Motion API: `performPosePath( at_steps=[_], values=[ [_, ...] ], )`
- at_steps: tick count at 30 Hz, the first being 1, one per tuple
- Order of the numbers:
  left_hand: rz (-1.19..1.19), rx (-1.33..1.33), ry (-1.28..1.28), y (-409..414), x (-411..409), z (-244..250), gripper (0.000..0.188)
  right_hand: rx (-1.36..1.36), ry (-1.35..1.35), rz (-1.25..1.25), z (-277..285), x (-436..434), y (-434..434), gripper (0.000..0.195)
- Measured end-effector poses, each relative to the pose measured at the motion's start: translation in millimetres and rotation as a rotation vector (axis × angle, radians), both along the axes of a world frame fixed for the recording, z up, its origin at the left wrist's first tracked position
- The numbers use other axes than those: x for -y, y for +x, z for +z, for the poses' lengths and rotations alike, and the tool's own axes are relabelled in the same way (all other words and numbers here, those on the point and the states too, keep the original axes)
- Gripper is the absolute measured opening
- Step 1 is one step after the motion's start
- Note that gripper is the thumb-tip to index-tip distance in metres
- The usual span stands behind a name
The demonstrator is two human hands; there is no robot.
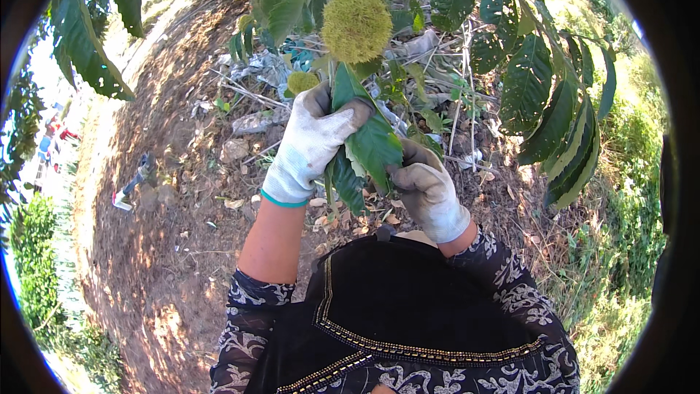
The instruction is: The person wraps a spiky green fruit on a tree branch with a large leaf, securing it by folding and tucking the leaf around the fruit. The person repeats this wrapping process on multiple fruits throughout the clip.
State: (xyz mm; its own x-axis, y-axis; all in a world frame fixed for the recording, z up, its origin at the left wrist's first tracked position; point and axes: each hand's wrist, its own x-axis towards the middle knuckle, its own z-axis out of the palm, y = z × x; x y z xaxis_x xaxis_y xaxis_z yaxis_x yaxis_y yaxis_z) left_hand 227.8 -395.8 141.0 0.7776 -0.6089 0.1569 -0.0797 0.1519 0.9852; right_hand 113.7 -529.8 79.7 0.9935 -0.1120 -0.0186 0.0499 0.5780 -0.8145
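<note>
My left hand (320, 131), in a white work glove with dirty fingertips, grips a chestnut twig and a green serrated leaf (373, 148) just under a large spiny chestnut burr (356, 25). The thumb presses on the upper part of this leaf. Lower and to the right, my right hand (424, 186), gloved the same way, pinches the edge of the leaf near its tip. A smaller burr (302, 82) sits just above my left hand. Another leaf (348, 183) hangs down below the left hand. Parts of the twig are hidden behind the glove and leaves.
Leaves full of small holes (526, 85) hang from a branch at the right. Dry stalks and crumpled plastic sheeting (257, 74) lie on the ground behind the burrs. A tool with a dark handle (134, 181) lies on the bare soil (164, 251) at the left.
</note>
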Motion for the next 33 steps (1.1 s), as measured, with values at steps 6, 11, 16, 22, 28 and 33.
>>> performPosePath(
  at_steps=[6, 11, 16, 22, 28, 33],
  values=[
    [0.049, -0.038, -0.061, 3.3, -7.0, -3.9, 0.024, -0.027, -0.429, 0.154, -10.8, 19.3, -9.4, 0.026],
    [0.086, -0.051, -0.072, 9.2, -11.5, -12.6, 0.023, 0.332, -1.070, -0.033, 9.9, 29.6, -12.8, 0.025],
    [0.101, -0.003, -0.028, 14.8, -26.2, -22.2, 0.029, 0.884, -0.832, 0.200, 60.9, 2.8, -4.5, 0.014],
    [0.132, 0.029, -0.028, 35.7, -38.3, -37.4, 0.029, 1.238, -0.317, 0.135, 116.3, -77.6, -24.4, 0.018],
    [0.168, 0.000, -0.011, 40.8, -48.0, -42.3, 0.030, 1.271, -0.389, 0.172, 122.2, -74.1, -23.0, 0.020],
    [0.140, -0.005, -0.007, 37.5, -45.4, -37.8, 0.030, 1.248, -0.449, 0.164, 112.1, -71.9, -23.2, 0.022]
  ],
)
